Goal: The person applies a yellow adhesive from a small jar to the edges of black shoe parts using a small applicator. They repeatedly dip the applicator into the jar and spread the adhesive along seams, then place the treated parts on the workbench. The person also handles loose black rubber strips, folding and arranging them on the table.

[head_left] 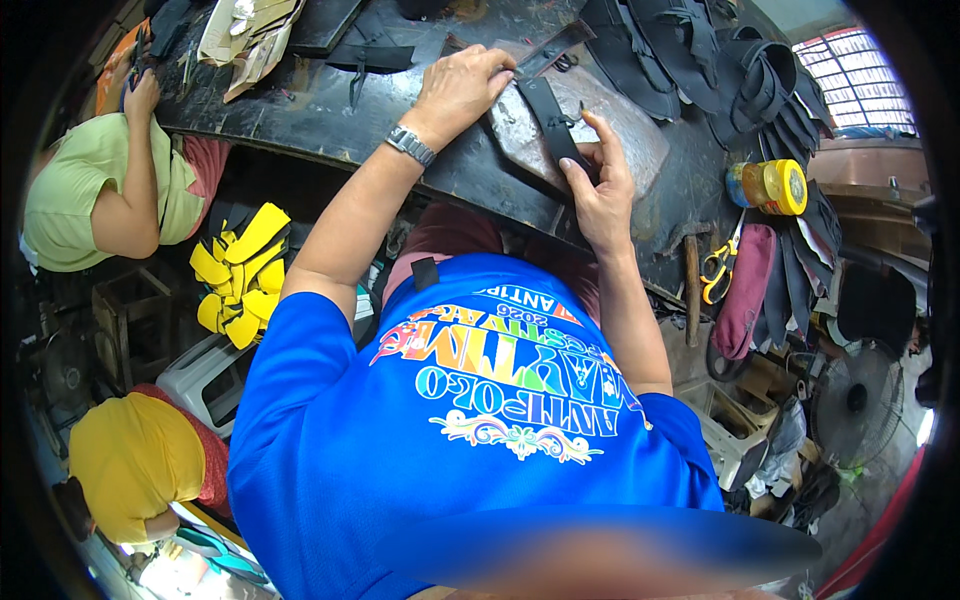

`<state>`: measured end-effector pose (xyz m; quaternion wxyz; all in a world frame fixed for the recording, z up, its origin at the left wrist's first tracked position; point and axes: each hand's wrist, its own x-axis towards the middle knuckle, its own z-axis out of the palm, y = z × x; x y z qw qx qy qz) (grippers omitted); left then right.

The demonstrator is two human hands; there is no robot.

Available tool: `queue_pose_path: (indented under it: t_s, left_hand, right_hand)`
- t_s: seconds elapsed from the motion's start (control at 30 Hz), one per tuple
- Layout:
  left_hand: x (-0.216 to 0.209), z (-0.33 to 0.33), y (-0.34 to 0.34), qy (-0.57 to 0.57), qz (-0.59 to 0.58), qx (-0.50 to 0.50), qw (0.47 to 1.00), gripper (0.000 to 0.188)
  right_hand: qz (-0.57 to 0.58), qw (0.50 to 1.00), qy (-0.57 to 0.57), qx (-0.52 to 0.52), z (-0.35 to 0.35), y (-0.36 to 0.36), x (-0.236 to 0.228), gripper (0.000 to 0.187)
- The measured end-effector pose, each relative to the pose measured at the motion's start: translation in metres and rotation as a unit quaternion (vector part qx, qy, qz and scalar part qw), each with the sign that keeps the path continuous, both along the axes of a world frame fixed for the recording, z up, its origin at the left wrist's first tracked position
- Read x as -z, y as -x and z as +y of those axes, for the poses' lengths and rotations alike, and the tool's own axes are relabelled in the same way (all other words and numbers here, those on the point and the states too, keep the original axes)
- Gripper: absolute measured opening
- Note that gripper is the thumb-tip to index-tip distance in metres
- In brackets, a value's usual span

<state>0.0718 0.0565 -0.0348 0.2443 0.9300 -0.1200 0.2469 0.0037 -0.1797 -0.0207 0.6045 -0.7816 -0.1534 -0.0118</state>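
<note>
My left hand (462, 92) pinches a black strap (546, 112) near its upper end, where a second black strip (558, 48) angles away to the far right. At the strap's lower end my right hand (606, 190) has its thumb pressed on it, with the index finger raised; the other fingers are partly hidden. Under the strap lies a grey slab (632, 145) with a shiny, plastic-like surface, on the dark worktable (290, 118).
Black sandal-like pieces (660, 50) crowd the table's far right. A yellow-lidded jar (780, 187), yellow-handled scissors (717, 275) and a wooden-handled tool (692, 290) are at right. Yellow cut pieces (240, 270) are heaped at left. Two people sit at left; a fan (855, 398) stands right.
</note>
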Motion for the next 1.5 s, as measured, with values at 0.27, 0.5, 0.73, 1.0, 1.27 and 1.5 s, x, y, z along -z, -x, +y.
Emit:
queue_pose_path:
  t_s: [0.27, 0.5, 0.73, 1.0, 1.27, 1.5]
  left_hand:
    - [-0.003, -0.004, -0.009, 0.052, 0.065, -0.02, 0.996, 0.02]
    - [-0.031, -0.024, 0.012, 0.179, -0.012, 0.024, 0.984, 0.028]
    - [-0.035, -0.056, 0.063, 0.374, 0.386, 0.216, 0.815, 0.033]
    - [-0.011, -0.066, 0.092, 0.669, 0.398, 0.222, 0.586, 0.016]
    - [-0.008, -0.073, 0.108, 0.703, 0.392, 0.197, 0.56, 0.014]
    - [-0.007, -0.075, 0.112, 0.71, 0.396, 0.194, 0.549, 0.014]
  right_hand:
    - [-0.028, 0.997, -0.017, 0.075, -0.031, 0.046, -0.001, 0.063]
    - [-0.028, 0.996, -0.031, 0.077, -0.06, 0.064, 0.009, 0.06]
    - [-0.085, 0.995, -0.034, 0.031, -0.074, 0.061, 0.007, 0.059]
    - [0.077, 0.971, -0.224, 0.031, -0.065, 0.06, 0.004, 0.06]
    - [0.133, 0.963, -0.225, 0.064, -0.069, 0.057, 0.001, 0.064]
    - [0.143, 0.961, -0.225, 0.067, -0.07, 0.057, 0.004, 0.065]
